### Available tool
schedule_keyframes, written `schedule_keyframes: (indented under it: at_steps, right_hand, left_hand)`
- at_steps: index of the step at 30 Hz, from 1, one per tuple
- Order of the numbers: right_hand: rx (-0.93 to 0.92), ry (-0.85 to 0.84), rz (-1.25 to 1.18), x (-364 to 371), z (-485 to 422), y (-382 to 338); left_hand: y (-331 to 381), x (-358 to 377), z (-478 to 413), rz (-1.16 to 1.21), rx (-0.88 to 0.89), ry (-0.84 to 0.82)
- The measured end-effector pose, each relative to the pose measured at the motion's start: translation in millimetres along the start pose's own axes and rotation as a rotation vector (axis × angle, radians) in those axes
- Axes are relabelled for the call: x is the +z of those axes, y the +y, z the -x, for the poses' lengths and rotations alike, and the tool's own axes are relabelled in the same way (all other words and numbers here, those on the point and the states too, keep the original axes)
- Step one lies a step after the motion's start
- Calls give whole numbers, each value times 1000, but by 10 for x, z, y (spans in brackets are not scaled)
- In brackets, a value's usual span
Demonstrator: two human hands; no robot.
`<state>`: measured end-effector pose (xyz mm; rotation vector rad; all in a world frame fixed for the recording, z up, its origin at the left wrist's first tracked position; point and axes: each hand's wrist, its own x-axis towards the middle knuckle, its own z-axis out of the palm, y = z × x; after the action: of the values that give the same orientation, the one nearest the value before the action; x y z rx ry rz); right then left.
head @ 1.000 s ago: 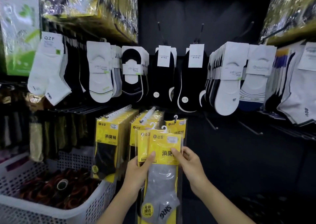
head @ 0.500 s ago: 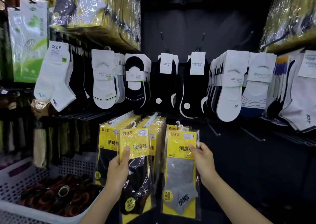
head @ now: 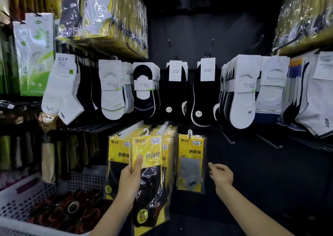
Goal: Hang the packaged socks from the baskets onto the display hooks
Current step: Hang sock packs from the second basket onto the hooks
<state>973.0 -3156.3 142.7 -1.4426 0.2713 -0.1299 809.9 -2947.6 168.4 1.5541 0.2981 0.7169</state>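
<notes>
My left hand [head: 130, 179] grips a yellow pack of black socks [head: 149, 174] by its left edge, thumb on the front, and holds it up before two full hooks of the same yellow packs [head: 119, 151]. A yellow pack of grey socks [head: 191, 161] hangs by its white hanger on a hook just right of them. My right hand [head: 220, 175] hovers a little to the right of that pack, fingers loosely curled and holding nothing.
A white perforated basket [head: 27, 190] with dark rolled goods sits at the lower left. Rows of white and black socks [head: 111, 89] hang above. Bare black hooks [head: 228, 138] jut out to the right of the grey pack. Wrapped yellow bundles [head: 108, 19] fill the upper shelves.
My right hand hung the grey-sock pack on the hook, let go and drew back to the right. My left hand lifted the black-sock pack slightly higher toward the hooks.
</notes>
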Motion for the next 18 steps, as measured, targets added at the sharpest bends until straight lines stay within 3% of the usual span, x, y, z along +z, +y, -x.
schedule_keyframes:
  at_steps: [4, 10, 18]
  right_hand:
    - [-13, -334, -184, -120, 300, -46]
    - [-163, -675, -103, -116, 758, -265]
    - [-364, -443, -75, -265, 710, -295]
  left_hand:
    - [-46, 189, 66, 14, -2, -76]
    - [3, 654, 201, 44, 1, -271]
    - [-74, 901, 231, 50, 24, -328]
